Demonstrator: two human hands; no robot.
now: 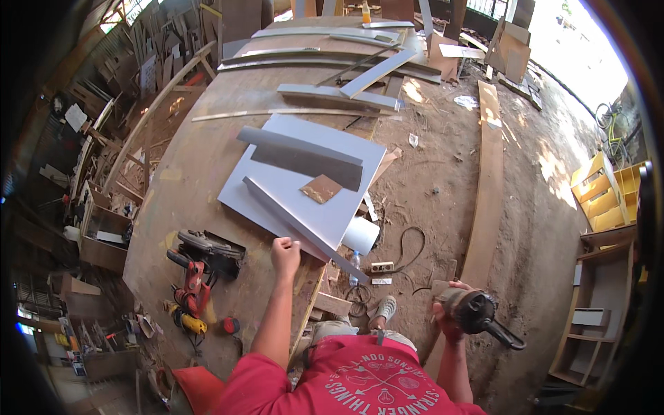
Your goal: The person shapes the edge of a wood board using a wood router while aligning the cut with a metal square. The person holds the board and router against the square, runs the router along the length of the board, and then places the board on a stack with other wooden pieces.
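My left hand (285, 257) is closed in a fist at the near edge of a white board (273, 181); its curled fingers hide whatever may be in them. A long grey strip (304, 228) lies slantwise on that board, its lower end jutting past the edge. Farther up on the board are a grey folded-looking panel (304, 162) and a small brown square piece (321, 188). Off the table to the right, my right hand (446, 319) is wrapped round a large drinking bottle (476, 312) with a black lid and carry loop, held tilted.
Power tools, among them a red one (195, 290) and a yellow one (187, 319), lie left on the wooden table (166, 207). Several grey strips (332, 62) cover its far end. A power strip (382, 267) with cable, a water bottle (355, 263) and a long plank (484, 187) are right.
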